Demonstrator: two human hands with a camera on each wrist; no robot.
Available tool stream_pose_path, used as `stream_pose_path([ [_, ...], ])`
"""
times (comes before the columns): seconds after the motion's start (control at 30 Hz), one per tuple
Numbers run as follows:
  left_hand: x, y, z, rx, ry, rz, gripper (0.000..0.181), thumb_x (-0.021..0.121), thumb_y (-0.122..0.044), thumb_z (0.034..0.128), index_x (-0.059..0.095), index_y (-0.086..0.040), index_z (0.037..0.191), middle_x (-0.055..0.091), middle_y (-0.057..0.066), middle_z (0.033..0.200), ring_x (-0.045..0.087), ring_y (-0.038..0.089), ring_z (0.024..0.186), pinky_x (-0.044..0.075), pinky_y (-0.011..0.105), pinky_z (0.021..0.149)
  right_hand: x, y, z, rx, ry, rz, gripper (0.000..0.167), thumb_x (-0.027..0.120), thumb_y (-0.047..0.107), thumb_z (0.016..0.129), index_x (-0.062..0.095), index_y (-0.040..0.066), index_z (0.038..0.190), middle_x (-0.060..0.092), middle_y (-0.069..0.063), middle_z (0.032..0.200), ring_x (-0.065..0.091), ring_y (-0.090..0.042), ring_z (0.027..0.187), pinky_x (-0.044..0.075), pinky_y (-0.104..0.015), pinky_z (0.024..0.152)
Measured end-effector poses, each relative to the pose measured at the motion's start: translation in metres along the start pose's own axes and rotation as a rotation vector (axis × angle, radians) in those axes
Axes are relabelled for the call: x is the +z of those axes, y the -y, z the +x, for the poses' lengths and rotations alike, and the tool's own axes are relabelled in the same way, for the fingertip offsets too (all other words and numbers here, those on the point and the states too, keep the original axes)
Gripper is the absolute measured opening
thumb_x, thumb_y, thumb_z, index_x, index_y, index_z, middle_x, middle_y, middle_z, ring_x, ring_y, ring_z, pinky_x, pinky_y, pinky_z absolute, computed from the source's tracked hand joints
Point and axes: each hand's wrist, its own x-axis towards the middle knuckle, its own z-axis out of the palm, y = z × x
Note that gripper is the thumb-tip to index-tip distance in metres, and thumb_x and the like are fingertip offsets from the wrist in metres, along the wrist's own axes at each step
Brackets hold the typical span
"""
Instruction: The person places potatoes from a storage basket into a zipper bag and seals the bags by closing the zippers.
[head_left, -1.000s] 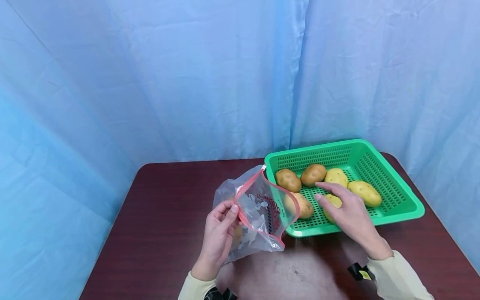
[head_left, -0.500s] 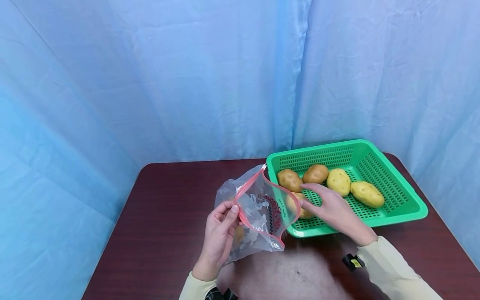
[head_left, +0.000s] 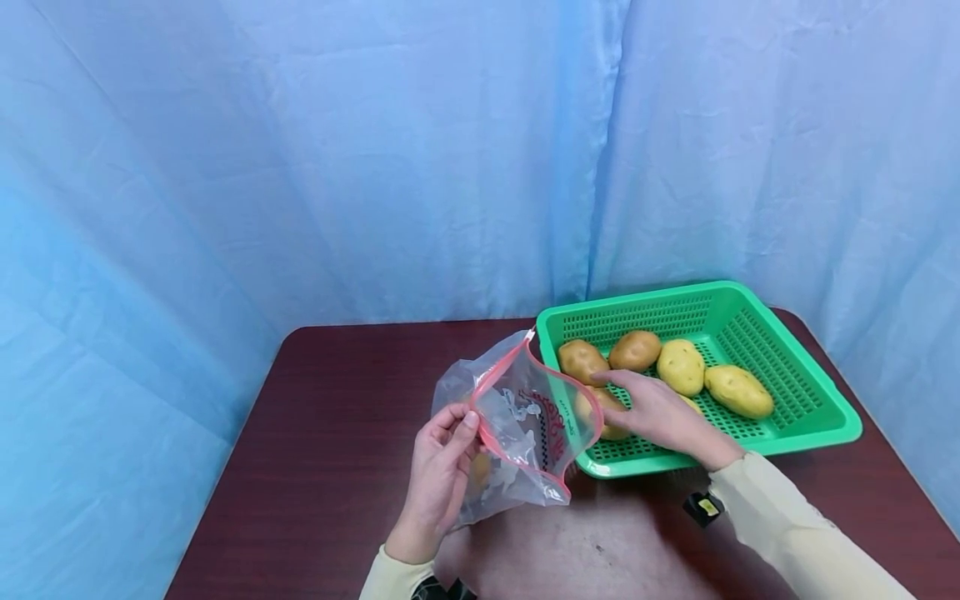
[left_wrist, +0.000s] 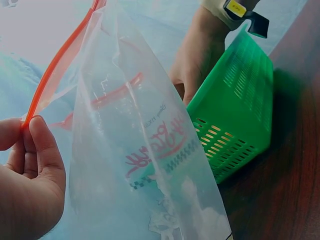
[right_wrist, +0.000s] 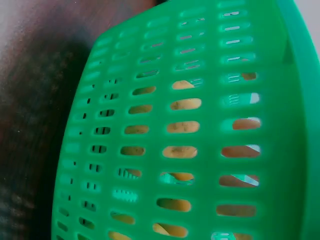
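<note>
My left hand [head_left: 441, 467] pinches the red zip rim of a clear zip bag [head_left: 517, 417] between thumb and fingers. The bag's mouth gapes toward the basket, and a potato [head_left: 480, 469] shows faintly through its lower left side. Inside the green basket [head_left: 795, 450], my right hand [head_left: 663, 412] reaches over a light-brown potato [head_left: 617, 429], its thumb across it and a finger at its far side. Whether these fingers grip the potato I cannot tell. In the right wrist view the basket wall [right_wrist: 280, 150] hides the hand.
Two brown potatoes, one at the left [head_left: 582, 361] and one beside it [head_left: 635, 350], lie in the basket. Two yellow potatoes, one upright [head_left: 681, 367] and one long [head_left: 738, 392], lie right of them; another is partly under the right hand. A blue curtain [head_left: 420, 167] hangs behind the dark table [head_left: 337, 417].
My right hand has moved left and lower, from above the near yellow potato to the light-brown potato by the bag. My left hand has kept its pinch on the bag rim.
</note>
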Motion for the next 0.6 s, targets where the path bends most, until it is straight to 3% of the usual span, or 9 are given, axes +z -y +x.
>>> stream_pose_path([
  [0.23,0.000,0.001,-0.001,0.002,0.014,0.005,0.008,0.061,-0.007,0.1045,0.067,-0.011,0.105,0.063,0.001,0.090,0.061,0.012,0.078,0.055,0.021,0.074,0.001,-0.002,0.003,0.034,0.099,0.055,0.051,0.071,0.037,0.098,0.063,0.008,0.140,0.066,-0.009,0.135,0.064,-0.028,0.117,0.052,-0.052,0.097],
  [0.6,-0.001,0.003,0.000,0.005,0.006,-0.002,0.007,0.062,-0.008,0.1041,0.067,-0.011,0.104,0.063,0.001,0.090,0.061,0.011,0.078,0.055,0.021,0.073,0.008,-0.009,0.011,-0.031,0.175,0.094,0.047,0.078,0.055,0.089,0.070,0.027,0.126,0.069,0.008,0.120,0.064,-0.015,0.108,0.051,-0.047,0.096],
])
